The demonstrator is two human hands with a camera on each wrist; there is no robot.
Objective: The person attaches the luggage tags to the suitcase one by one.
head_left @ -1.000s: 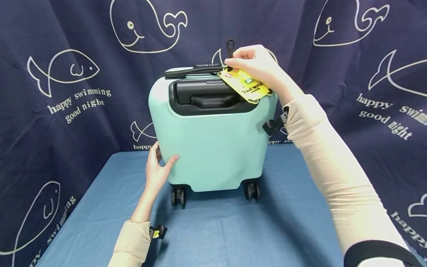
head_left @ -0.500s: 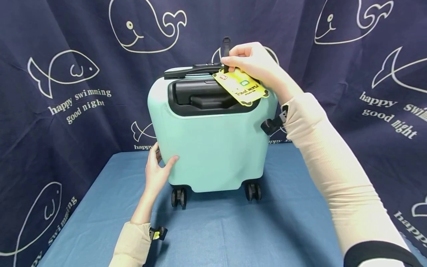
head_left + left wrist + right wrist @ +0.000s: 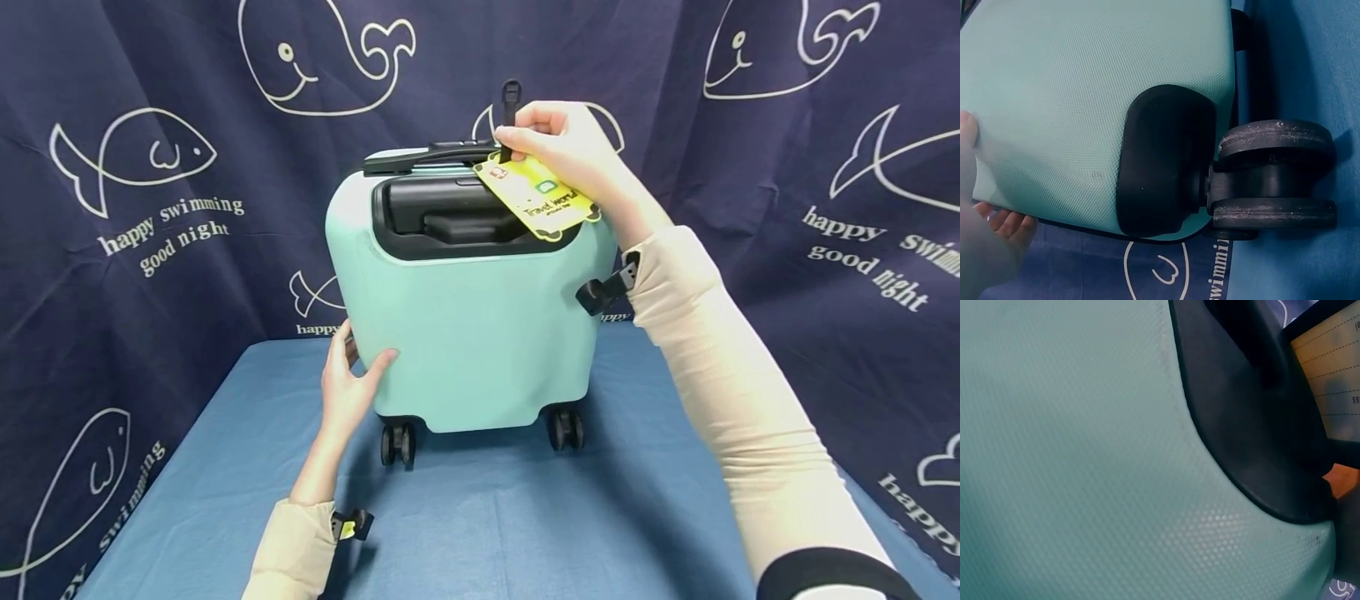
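A mint-green suitcase (image 3: 465,342) stands upright on black wheels, its black telescopic handle (image 3: 450,208) folded into the recess at the top. My right hand (image 3: 566,150) pinches the black strap (image 3: 511,104) of a yellow luggage tag, and the strap's buckle end points up. The tag (image 3: 532,196) hangs tilted over the recess, printed side outward; its lined back (image 3: 1335,375) shows in the right wrist view. Low on the suitcase's left side, my left hand (image 3: 347,392) grips the edge, thumb on the front. Its fingers (image 3: 1013,225) wrap around the side in the left wrist view.
A black carry handle (image 3: 431,158) runs along the suitcase top beside the lock. Twin wheels (image 3: 1275,140) appear close up in the left wrist view. Blue cloth (image 3: 480,533) covers the table, and a navy curtain (image 3: 187,67) with whale and fish drawings hangs behind.
My right hand and the luggage tag have shifted slightly left, and the tag has swung lower over the recess. My left hand keeps its hold on the suitcase.
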